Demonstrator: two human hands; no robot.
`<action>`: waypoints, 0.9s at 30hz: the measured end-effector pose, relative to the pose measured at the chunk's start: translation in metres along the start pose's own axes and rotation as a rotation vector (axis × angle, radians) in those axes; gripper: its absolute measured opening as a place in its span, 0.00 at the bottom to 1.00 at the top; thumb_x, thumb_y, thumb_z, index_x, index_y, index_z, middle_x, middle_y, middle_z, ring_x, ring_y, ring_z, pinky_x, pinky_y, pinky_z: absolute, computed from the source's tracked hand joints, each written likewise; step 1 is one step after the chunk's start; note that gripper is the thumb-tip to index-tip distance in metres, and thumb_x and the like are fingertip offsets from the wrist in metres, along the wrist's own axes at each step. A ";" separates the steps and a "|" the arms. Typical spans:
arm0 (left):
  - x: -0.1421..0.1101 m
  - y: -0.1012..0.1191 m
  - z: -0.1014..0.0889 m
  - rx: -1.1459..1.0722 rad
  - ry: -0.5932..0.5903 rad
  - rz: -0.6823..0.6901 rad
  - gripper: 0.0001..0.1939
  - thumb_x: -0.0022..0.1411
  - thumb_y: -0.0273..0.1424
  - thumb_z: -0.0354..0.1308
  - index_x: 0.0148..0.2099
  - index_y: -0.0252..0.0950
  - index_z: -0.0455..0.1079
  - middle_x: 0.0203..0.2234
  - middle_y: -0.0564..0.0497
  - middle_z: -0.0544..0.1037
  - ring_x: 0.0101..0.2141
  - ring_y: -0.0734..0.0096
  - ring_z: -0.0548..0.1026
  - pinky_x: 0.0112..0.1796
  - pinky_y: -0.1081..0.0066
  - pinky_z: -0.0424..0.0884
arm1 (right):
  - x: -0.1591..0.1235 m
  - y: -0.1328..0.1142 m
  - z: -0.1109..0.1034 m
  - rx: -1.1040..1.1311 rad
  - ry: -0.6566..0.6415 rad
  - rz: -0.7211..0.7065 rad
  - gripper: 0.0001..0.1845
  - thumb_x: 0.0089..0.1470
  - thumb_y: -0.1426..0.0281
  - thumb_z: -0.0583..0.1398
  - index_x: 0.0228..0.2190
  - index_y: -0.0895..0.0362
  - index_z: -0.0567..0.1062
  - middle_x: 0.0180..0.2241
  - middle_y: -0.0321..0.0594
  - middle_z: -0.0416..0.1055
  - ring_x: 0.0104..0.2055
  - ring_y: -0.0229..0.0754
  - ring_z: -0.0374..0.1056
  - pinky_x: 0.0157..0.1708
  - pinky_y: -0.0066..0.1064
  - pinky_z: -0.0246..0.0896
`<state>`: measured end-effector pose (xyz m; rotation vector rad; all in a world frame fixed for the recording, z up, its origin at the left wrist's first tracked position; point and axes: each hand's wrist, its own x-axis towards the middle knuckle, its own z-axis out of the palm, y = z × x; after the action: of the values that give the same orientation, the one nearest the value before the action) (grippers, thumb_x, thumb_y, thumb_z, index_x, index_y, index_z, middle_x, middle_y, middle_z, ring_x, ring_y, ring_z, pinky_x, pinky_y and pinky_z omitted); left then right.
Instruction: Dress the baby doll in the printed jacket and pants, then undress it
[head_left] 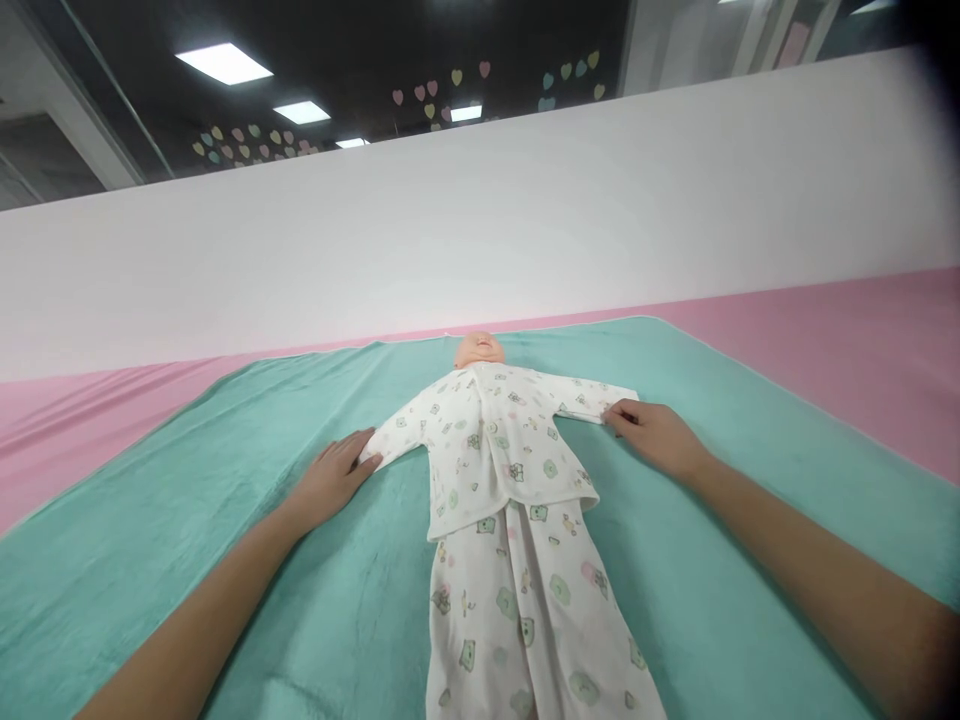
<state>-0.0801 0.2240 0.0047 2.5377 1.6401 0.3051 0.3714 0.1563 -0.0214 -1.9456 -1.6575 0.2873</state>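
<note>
While the doll [501,470] is lying flat on its back in the middle of the green blanket [225,560], both hands are reaching out to its sleeves. The doll's head [480,349] is pointing to the far side, and its legs are running toward the near edge of the view. It is wearing a white printed top [491,445] and matching trousers [517,620], with both arms spread out to the sides.

The left hand [330,482] is resting palm down on the blanket, fingers stretched out flat and open, the fingertips touching the cuff of the left-side sleeve [397,438]. It is gripping nothing; it is only pressing or smoothing at the cuff.

Over on the right, the right hand [654,434] is lying at the end of the right-side sleeve [592,402], fingers curled a little, the tips meeting the cuff. Whether it is actually pinching the cloth, I cannot tell from here.

The blanket is spreading over a pink sheet [825,330], which is showing on the left and the right. A white wall [480,230] is standing along the far side.
</note>
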 end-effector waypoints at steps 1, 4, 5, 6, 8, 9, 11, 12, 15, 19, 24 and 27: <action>0.000 0.000 0.000 0.008 0.013 -0.002 0.27 0.64 0.45 0.38 0.61 0.41 0.56 0.56 0.50 0.65 0.55 0.58 0.63 0.51 0.60 0.60 | 0.000 0.000 -0.001 0.003 -0.002 0.001 0.20 0.54 0.55 0.48 0.22 0.54 0.67 0.22 0.33 0.69 0.25 0.39 0.63 0.22 0.28 0.50; -0.001 0.003 0.001 0.049 0.144 -0.015 0.25 0.64 0.45 0.40 0.58 0.39 0.61 0.55 0.48 0.66 0.53 0.57 0.65 0.51 0.60 0.62 | -0.004 -0.006 -0.005 0.000 0.052 0.008 0.19 0.55 0.56 0.48 0.23 0.54 0.68 0.22 0.35 0.68 0.23 0.39 0.62 0.21 0.28 0.49; -0.001 0.006 0.001 0.060 0.212 -0.001 0.24 0.64 0.44 0.41 0.56 0.38 0.62 0.54 0.48 0.67 0.52 0.58 0.66 0.51 0.60 0.63 | -0.006 -0.010 -0.006 -0.009 0.092 0.006 0.19 0.55 0.56 0.48 0.23 0.54 0.68 0.21 0.35 0.68 0.23 0.39 0.61 0.21 0.28 0.48; -0.003 0.010 0.002 0.063 0.290 0.029 0.22 0.64 0.43 0.42 0.55 0.38 0.64 0.53 0.48 0.68 0.51 0.59 0.67 0.50 0.60 0.63 | -0.009 -0.016 -0.006 -0.020 0.132 -0.004 0.19 0.55 0.56 0.48 0.23 0.54 0.68 0.21 0.36 0.68 0.22 0.39 0.61 0.21 0.29 0.48; -0.008 0.024 0.002 0.043 0.432 0.154 0.17 0.65 0.38 0.45 0.51 0.39 0.66 0.48 0.48 0.72 0.48 0.62 0.70 0.48 0.63 0.66 | -0.017 -0.031 -0.005 -0.031 0.180 -0.058 0.18 0.55 0.57 0.48 0.22 0.54 0.67 0.20 0.36 0.67 0.22 0.39 0.60 0.21 0.29 0.48; -0.013 0.034 0.003 0.019 0.496 0.243 0.14 0.64 0.35 0.46 0.49 0.39 0.67 0.45 0.48 0.74 0.46 0.64 0.71 0.47 0.64 0.67 | -0.022 -0.040 -0.004 -0.023 0.173 -0.100 0.19 0.56 0.57 0.48 0.21 0.54 0.65 0.20 0.36 0.66 0.21 0.38 0.59 0.21 0.28 0.48; -0.025 0.057 0.004 -0.031 0.546 0.459 0.10 0.63 0.29 0.49 0.45 0.39 0.67 0.39 0.48 0.75 0.42 0.66 0.72 0.43 0.66 0.69 | -0.034 -0.060 0.003 0.010 0.106 -0.191 0.20 0.57 0.58 0.48 0.19 0.55 0.62 0.18 0.35 0.64 0.21 0.37 0.57 0.22 0.28 0.48; -0.031 0.070 0.004 -0.062 0.541 0.559 0.10 0.62 0.27 0.50 0.45 0.39 0.67 0.37 0.48 0.75 0.40 0.67 0.73 0.41 0.67 0.69 | -0.040 -0.069 0.006 0.028 0.065 -0.231 0.20 0.57 0.58 0.47 0.18 0.55 0.60 0.18 0.34 0.62 0.21 0.37 0.57 0.21 0.28 0.48; -0.049 0.107 0.004 -0.122 0.397 0.748 0.14 0.60 0.26 0.52 0.49 0.37 0.64 0.42 0.44 0.73 0.43 0.64 0.71 0.42 0.64 0.70 | -0.054 -0.091 0.015 0.094 -0.015 -0.327 0.18 0.58 0.61 0.48 0.19 0.55 0.59 0.19 0.34 0.61 0.21 0.36 0.56 0.22 0.28 0.50; -0.055 0.133 0.002 -0.087 0.230 0.929 0.20 0.61 0.28 0.51 0.55 0.34 0.59 0.53 0.42 0.67 0.55 0.60 0.62 0.55 0.55 0.59 | -0.060 -0.106 0.018 0.191 0.081 -0.458 0.07 0.55 0.68 0.52 0.25 0.54 0.63 0.26 0.36 0.64 0.28 0.37 0.59 0.28 0.29 0.56; -0.049 0.129 0.003 -0.109 0.183 0.907 0.17 0.62 0.28 0.50 0.53 0.35 0.61 0.54 0.43 0.67 0.57 0.62 0.61 0.59 0.55 0.52 | -0.061 -0.111 0.019 0.214 0.043 -0.640 0.03 0.55 0.73 0.53 0.30 0.54 0.66 0.30 0.38 0.65 0.33 0.38 0.60 0.32 0.30 0.58; -0.047 0.126 0.008 -0.162 0.231 0.875 0.18 0.62 0.28 0.49 0.55 0.36 0.60 0.55 0.43 0.65 0.57 0.61 0.59 0.57 0.55 0.55 | -0.065 -0.113 0.022 0.194 0.085 -0.645 0.03 0.55 0.73 0.53 0.30 0.55 0.66 0.31 0.39 0.65 0.34 0.39 0.60 0.33 0.32 0.58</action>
<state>0.0151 0.1289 0.0166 2.9990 0.4021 0.7722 0.2522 0.1089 0.0092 -1.1843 -2.0070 0.1039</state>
